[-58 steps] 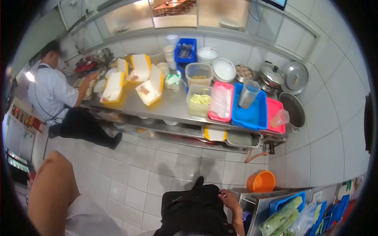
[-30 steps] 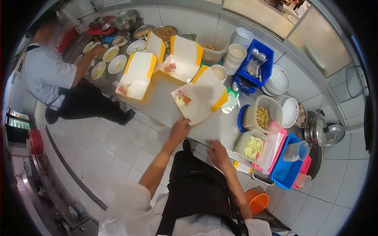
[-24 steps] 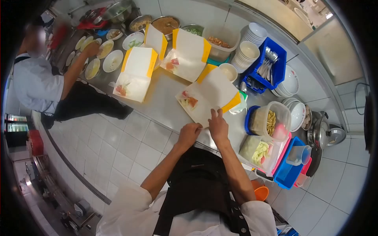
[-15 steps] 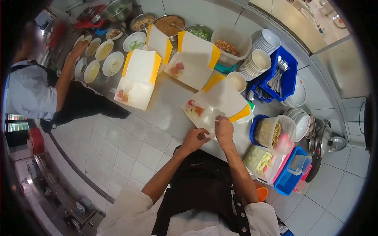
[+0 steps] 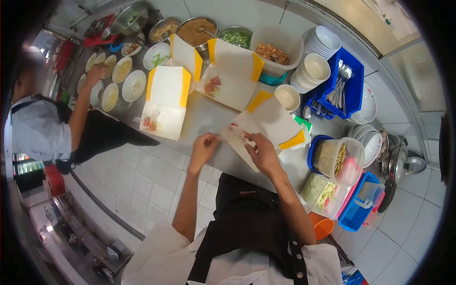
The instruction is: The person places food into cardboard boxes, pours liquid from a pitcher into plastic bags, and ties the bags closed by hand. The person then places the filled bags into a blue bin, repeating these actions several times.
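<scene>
A paper food box (image 5: 273, 118) with yellow side flaps lies opened out on the counter before me. On its left part a small clear plastic bag (image 5: 232, 134) stretches between my hands, with bits of red showing through. My left hand (image 5: 204, 148) is closed at the bag's left end, just off the box edge. Over the box, my right hand (image 5: 262, 152) pinches the bag's other side. Three similar boxes stand to the left: one in front (image 5: 166, 97), another near the middle (image 5: 230, 66), and one partly hidden behind (image 5: 186, 52). Small clear bags with red pieces lie in two of them.
Stacked bowls (image 5: 311, 73), a blue cutlery bin (image 5: 354, 88) and plastic tubs (image 5: 335, 159) line the right side. Metal bowls of food (image 5: 197, 31) stand along the wall. At left a co-worker (image 5: 42, 126) reaches over several white bowls (image 5: 134, 85).
My left hand has moved left and up, away from my right hand. My right hand has shifted slightly left. The plastic between them now spreads across the box's left part.
</scene>
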Demonstrator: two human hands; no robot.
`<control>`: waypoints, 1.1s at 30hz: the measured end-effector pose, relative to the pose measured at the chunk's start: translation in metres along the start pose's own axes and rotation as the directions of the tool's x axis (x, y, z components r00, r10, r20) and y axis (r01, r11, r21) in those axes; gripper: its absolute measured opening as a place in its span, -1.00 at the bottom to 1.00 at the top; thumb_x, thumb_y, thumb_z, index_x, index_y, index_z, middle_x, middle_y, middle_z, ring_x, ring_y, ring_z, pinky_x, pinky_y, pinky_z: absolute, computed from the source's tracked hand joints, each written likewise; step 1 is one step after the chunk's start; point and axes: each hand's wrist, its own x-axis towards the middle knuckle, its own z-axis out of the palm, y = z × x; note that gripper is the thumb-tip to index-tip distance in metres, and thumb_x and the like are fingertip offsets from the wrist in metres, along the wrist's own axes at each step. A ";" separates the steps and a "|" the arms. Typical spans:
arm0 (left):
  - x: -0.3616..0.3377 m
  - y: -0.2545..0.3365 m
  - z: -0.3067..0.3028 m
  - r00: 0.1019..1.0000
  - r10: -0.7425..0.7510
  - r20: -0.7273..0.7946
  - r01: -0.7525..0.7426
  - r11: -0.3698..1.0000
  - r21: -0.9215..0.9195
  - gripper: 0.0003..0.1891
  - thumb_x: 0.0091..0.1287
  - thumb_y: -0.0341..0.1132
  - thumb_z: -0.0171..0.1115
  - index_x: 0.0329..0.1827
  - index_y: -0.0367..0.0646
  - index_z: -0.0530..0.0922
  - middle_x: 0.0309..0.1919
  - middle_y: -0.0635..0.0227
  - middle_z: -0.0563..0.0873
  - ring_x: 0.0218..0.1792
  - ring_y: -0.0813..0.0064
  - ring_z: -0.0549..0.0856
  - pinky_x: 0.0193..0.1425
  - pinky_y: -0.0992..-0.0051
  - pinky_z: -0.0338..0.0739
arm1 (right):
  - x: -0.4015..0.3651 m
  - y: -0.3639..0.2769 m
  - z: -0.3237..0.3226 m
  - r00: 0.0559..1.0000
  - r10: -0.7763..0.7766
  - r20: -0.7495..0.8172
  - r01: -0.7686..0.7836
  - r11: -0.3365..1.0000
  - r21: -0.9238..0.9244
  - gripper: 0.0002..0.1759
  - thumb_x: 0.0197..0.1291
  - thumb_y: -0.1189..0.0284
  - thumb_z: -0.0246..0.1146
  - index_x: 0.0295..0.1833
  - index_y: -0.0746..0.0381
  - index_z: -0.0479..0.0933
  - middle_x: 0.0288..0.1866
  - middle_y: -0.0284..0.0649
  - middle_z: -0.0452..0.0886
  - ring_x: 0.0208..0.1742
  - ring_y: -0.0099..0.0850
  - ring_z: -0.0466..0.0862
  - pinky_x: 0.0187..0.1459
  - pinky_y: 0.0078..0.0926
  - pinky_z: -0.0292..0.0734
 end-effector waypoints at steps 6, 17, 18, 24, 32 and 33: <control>0.089 0.062 0.023 0.927 0.357 -0.111 -0.326 0.918 0.228 -0.77 0.27 -0.28 0.34 -0.14 -0.26 0.66 -0.41 0.19 0.72 -0.39 0.33 0.69 -0.24 0.43 0.56 | -0.088 0.012 -0.018 0.975 0.221 -0.019 -0.216 0.966 0.146 -0.79 0.25 0.54 0.24 0.00 0.29 0.59 -0.19 -0.13 0.65 -0.40 -0.36 0.64 -0.34 -0.46 0.54; 0.154 0.052 0.043 0.959 0.164 0.233 -0.230 0.928 0.293 -0.85 0.11 -0.29 0.40 -0.39 -0.19 0.70 -0.28 0.09 0.71 -0.12 0.11 0.67 -0.05 0.23 0.58 | -0.128 0.011 -0.034 0.877 0.437 -0.201 -0.381 0.886 0.263 -0.79 0.31 0.50 0.23 0.02 0.31 0.61 -0.26 -0.20 0.68 -0.41 -0.52 0.58 -0.32 -0.56 0.50; 0.153 0.055 0.041 0.945 0.229 0.235 -0.301 0.891 0.339 -0.85 0.10 -0.30 0.39 -0.38 -0.20 0.70 -0.29 0.08 0.71 -0.11 0.10 0.67 -0.05 0.22 0.58 | -0.128 0.010 -0.035 0.871 0.451 -0.196 -0.393 0.877 0.275 -0.78 0.32 0.49 0.23 0.02 0.32 0.61 -0.26 -0.20 0.68 -0.41 -0.53 0.57 -0.32 -0.56 0.49; 0.155 0.035 0.052 0.889 0.329 0.317 -0.452 0.735 0.505 -0.82 0.09 -0.34 0.33 -0.29 -0.25 0.68 -0.35 0.03 0.70 -0.16 0.01 0.67 -0.03 0.18 0.55 | -0.122 0.009 -0.029 0.904 0.404 -0.142 -0.369 0.903 0.219 -0.78 0.33 0.47 0.22 0.03 0.31 0.60 -0.29 -0.23 0.67 -0.42 -0.55 0.57 -0.32 -0.56 0.49; 0.174 0.017 -0.052 0.842 0.267 -0.468 -0.187 0.959 0.211 -0.87 0.13 -0.42 0.24 -0.38 -0.31 0.69 -0.40 -0.01 0.73 -0.31 0.05 0.72 -0.12 0.23 0.58 | -0.124 0.013 -0.025 0.923 0.373 -0.098 -0.350 0.916 0.195 -0.78 0.33 0.47 0.22 0.03 0.32 0.59 -0.31 -0.21 0.67 -0.42 -0.54 0.59 -0.33 -0.56 0.50; 0.179 0.002 -0.082 0.781 0.246 -0.573 -0.104 0.957 0.270 -0.85 0.16 -0.38 0.24 -0.39 -0.30 0.69 -0.38 0.00 0.73 -0.30 0.03 0.72 -0.12 0.23 0.58 | -0.125 0.013 -0.026 0.920 0.380 -0.092 -0.360 0.915 0.185 -0.78 0.34 0.47 0.21 0.04 0.31 0.59 -0.30 -0.23 0.67 -0.41 -0.55 0.60 -0.32 -0.59 0.52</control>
